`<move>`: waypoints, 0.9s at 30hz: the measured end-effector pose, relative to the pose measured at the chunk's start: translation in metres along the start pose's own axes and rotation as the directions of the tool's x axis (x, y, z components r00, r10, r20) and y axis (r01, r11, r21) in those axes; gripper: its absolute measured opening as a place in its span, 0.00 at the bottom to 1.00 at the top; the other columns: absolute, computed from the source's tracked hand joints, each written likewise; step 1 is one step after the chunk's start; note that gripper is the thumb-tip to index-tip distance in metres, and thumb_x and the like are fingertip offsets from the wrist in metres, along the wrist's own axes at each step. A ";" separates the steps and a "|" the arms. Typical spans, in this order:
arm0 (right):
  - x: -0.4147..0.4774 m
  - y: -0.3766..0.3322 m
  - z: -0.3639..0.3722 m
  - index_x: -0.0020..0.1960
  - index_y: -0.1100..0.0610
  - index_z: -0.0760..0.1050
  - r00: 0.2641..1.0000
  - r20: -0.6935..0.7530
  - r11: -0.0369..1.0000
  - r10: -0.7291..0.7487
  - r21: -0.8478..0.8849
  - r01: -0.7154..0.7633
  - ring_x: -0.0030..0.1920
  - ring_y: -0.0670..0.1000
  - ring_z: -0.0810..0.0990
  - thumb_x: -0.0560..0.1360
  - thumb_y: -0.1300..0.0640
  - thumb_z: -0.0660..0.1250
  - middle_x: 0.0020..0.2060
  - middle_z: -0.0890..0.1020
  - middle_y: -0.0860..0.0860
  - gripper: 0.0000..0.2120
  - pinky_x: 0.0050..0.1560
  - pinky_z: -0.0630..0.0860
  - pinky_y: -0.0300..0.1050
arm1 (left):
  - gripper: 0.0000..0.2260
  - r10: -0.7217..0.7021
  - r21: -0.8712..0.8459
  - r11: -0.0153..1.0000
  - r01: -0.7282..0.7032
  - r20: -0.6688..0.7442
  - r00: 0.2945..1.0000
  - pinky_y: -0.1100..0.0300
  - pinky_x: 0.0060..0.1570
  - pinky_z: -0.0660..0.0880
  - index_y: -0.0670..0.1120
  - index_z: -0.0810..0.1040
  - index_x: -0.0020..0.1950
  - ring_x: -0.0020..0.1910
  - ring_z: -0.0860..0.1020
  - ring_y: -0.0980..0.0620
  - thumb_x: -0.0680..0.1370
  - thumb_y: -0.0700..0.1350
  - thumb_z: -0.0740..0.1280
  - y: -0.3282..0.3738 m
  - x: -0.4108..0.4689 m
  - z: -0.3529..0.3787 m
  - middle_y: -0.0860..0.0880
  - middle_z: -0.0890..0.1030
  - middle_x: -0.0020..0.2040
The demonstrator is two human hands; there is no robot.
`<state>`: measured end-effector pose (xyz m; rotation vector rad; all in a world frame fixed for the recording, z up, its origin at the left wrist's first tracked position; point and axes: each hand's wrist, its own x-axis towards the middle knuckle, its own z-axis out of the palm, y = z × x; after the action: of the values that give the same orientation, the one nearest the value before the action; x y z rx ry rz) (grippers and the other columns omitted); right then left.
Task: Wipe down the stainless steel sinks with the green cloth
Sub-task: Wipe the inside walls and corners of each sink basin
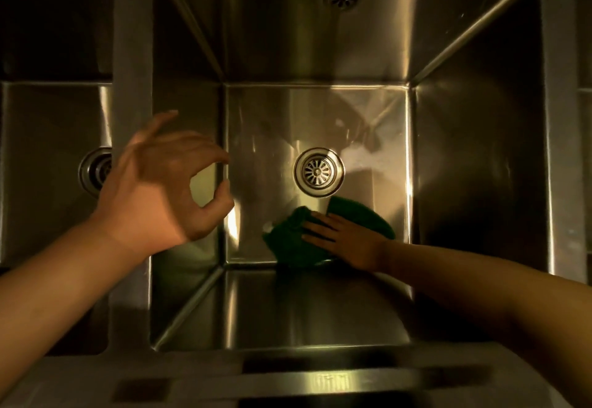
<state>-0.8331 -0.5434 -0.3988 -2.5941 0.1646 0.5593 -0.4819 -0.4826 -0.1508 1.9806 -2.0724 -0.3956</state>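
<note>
Right fingers (317, 225) lie flat and spread on the cloth (355, 217); press down hard and rub round the drain (318, 171).

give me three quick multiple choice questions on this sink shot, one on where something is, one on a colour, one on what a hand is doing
1. Where does the cloth lie?
A) on the floor of the middle sink, near the drain
B) in the left sink
C) on the counter

2. What colour is the cloth?
A) white
B) green
C) yellow

3. What is the left hand doing?
A) gripping the cloth
B) covering the drain
C) holding nothing, in the air

Answers:
1 A: it lies just in front of the drain, pressed under the right hand.
2 B: it is dark green against the steel.
3 C: its fingers curl loosely around nothing, above the sink's left edge.
</note>
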 end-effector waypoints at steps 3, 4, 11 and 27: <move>-0.030 0.018 -0.001 0.83 0.44 0.41 0.977 -0.037 0.978 0.208 0.042 -0.206 0.82 0.57 0.39 0.80 0.55 0.62 0.82 0.42 0.49 0.40 0.79 0.44 0.59 | 0.16 -0.002 0.001 1.000 0.002 -0.001 1.000 0.46 0.78 0.61 0.41 0.86 0.53 0.54 0.85 0.43 0.75 0.51 0.67 -0.001 0.000 0.001 0.43 0.87 0.53; -0.035 0.023 -0.003 0.83 0.45 0.42 0.954 -0.068 0.955 0.292 0.072 -0.287 0.82 0.58 0.40 0.80 0.55 0.61 0.82 0.43 0.49 0.39 0.80 0.47 0.60 | 0.16 -0.002 0.001 1.000 0.002 0.000 1.000 0.46 0.78 0.61 0.42 0.86 0.53 0.53 0.85 0.43 0.75 0.52 0.67 -0.002 0.000 0.002 0.43 0.87 0.53; -0.024 0.070 -0.029 0.80 0.58 0.60 0.673 -0.288 0.726 0.682 0.379 -0.574 0.78 0.71 0.56 0.75 0.62 0.69 0.80 0.57 0.63 0.36 0.72 0.64 0.69 | 0.14 -0.005 -0.005 1.000 0.005 -0.002 1.000 0.49 0.79 0.59 0.45 0.86 0.53 0.54 0.84 0.46 0.75 0.51 0.68 -0.003 -0.001 0.003 0.46 0.87 0.53; 0.116 0.101 -0.101 0.80 0.59 0.60 0.336 -0.432 0.543 0.837 0.583 -0.605 0.80 0.64 0.52 0.80 0.59 0.53 0.80 0.58 0.60 0.28 0.79 0.52 0.61 | 0.13 -0.023 0.013 1.000 0.023 0.006 1.000 0.52 0.78 0.59 0.44 0.86 0.53 0.53 0.84 0.47 0.74 0.51 0.69 0.000 0.001 0.000 0.47 0.87 0.51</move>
<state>-0.7130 -0.6821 -0.4094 -2.1091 1.6320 -0.2190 -0.4820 -0.4839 -0.1508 2.0144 -2.0629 -0.3936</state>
